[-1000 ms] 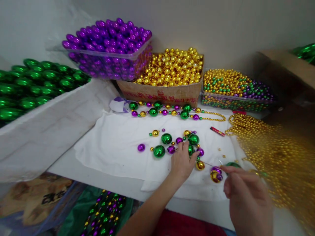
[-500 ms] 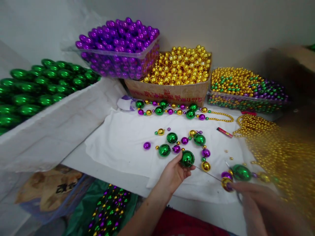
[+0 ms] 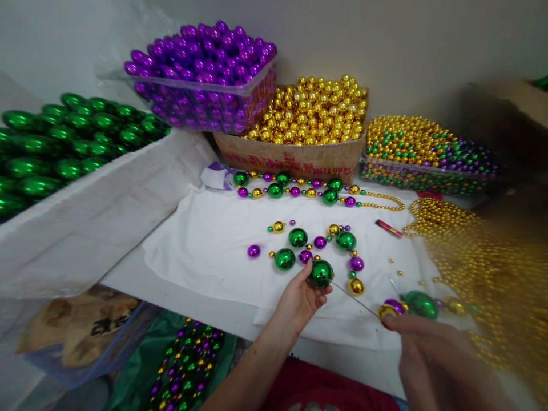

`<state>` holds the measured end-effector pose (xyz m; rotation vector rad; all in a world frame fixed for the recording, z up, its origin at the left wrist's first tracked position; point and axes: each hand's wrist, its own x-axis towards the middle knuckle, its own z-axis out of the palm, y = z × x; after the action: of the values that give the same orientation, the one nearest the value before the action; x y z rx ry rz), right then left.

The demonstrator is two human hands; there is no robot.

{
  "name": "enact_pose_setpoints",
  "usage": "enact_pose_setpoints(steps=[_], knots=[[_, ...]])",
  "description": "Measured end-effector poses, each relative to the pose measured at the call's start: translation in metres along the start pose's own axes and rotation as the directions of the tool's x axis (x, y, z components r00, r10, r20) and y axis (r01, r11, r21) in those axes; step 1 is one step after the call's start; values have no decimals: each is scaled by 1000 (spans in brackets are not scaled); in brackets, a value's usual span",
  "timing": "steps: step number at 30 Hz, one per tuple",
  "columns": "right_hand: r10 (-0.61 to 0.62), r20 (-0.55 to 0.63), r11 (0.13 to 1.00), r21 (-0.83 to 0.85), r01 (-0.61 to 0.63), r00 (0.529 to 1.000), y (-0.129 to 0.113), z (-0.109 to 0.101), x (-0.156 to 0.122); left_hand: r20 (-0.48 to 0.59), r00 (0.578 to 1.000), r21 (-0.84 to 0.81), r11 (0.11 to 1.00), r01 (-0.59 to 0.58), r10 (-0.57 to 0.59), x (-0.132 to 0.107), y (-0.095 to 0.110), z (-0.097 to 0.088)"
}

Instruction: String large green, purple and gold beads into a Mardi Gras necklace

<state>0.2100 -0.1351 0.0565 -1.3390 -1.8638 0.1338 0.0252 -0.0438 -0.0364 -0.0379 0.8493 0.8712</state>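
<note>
My left hand (image 3: 302, 299) is closed around a large shiny green bead (image 3: 321, 274), thumb at its upper left. A thin straight needle (image 3: 355, 298) runs from the right side of that bead to my right hand (image 3: 440, 348). The right fingers are pinched at the needle's other end, against a gold bead (image 3: 387, 312). Beside them are a purple bead (image 3: 394, 305) and another large green bead (image 3: 422, 305), strung with smaller ones. Loose green beads (image 3: 285, 259) and purple beads (image 3: 254, 251) lie on the white cloth (image 3: 205, 245) just beyond my left hand.
A bead necklace (image 3: 295, 192) lies across the back. Behind stand a tub of purple beads (image 3: 205, 85), a carton of gold beads (image 3: 291, 160) and a tub of small mixed beads (image 3: 428, 171). Green beads fill a white foam box (image 3: 98, 211) at left; gold bead strands (image 3: 483, 262) heap at right.
Both hands have shifted slightly left with the green bead and the needle. The right hand has come a little higher. The whole view has also moved slightly.
</note>
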Motion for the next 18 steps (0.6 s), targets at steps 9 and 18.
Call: enact_pose_setpoints(steps=[9, 18], knots=[[-69, 88, 990, -118, 79, 994, -1, 8, 12, -34, 999, 15, 999, 31, -31, 1, 3, 1], [-90, 49, 996, -17, 91, 995, -9, 10, 16, -25, 999, 38, 999, 29, -28, -1, 0, 0]])
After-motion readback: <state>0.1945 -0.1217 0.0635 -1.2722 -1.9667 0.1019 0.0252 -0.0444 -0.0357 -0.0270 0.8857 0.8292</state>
